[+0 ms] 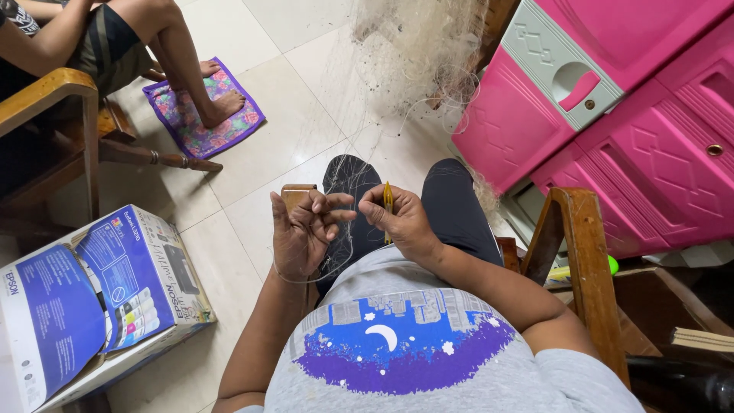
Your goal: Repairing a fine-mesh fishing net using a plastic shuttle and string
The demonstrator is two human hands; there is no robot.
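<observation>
A fine, pale fishing net [417, 53] hangs from the top of the view and drapes down over my lap. My left hand [302, 229] is raised in front of my chest with a small wooden block [295, 194] behind its fingers and strands of net caught between thumb and fingers. My right hand [401, 222] sits close beside it and pinches a thin yellow netting needle [388, 203], held upright. A thin line loops under my left wrist. My legs in dark trousers [451, 206] stretch away below the hands.
A pink plastic cabinet [634, 115] stands at the right. My wooden chair's arm [585, 260] is at the right. A blue and white printer box [99, 298] lies on the tiled floor at the left. Another person sits on a wooden chair [53, 99], feet on a floral mat [202, 107].
</observation>
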